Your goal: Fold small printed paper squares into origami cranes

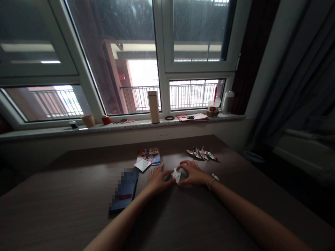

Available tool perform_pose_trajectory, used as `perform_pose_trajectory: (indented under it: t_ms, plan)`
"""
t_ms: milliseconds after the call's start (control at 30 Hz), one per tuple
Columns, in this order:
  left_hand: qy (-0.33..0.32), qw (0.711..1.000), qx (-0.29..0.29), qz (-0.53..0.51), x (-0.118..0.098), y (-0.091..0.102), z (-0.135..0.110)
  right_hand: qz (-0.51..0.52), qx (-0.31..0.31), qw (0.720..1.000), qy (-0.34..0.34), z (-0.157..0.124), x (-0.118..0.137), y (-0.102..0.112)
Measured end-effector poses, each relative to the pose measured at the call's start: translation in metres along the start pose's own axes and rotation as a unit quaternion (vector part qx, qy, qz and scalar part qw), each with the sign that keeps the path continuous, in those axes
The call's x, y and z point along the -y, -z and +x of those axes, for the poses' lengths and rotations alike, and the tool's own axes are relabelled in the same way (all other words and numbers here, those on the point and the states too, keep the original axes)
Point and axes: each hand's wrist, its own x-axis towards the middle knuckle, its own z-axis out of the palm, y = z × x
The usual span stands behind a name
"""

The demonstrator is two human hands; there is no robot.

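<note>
Both my hands rest on a dark wooden table (65, 205) and meet over a small folded piece of white and red paper (176, 174). My left hand (157, 180) lies on its left side, fingers pressed on the paper's edge. My right hand (193, 173) pinches it from the right; a pale bracelet circles that wrist. Part of the paper is hidden under my fingers.
Several folded paper cranes (201, 154) sit behind my right hand. A stack of printed sheets (148, 157) and a dark blue booklet (125, 190) lie to the left. The windowsill (39, 131) holds a tall flask (154, 106), cups, a drink with a straw (214, 103) and red papers.
</note>
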Motion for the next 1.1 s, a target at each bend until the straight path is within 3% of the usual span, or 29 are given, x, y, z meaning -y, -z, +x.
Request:
perform_pose_trajectory:
  t_ms: [133,400,567,1100]
  plan:
    - [-0.002,1.0,-0.026,0.001,-0.001,-0.002,0.002,0.021,-0.022,1.0,-0.003,0.002,-0.002,-0.001]
    - [0.0,0.995,-0.102,0.0,-0.006,-0.012,0.014,0.01,-0.133,0.99,-0.035,0.011,0.0,-0.016]
    - [0.016,0.991,-0.131,-0.013,-0.014,-0.014,0.021,-0.001,-0.134,0.99,-0.052,0.014,0.006,-0.016]
    - [0.029,0.992,-0.114,-0.034,-0.01,-0.012,0.025,0.004,-0.097,0.993,-0.064,0.018,0.002,-0.014]
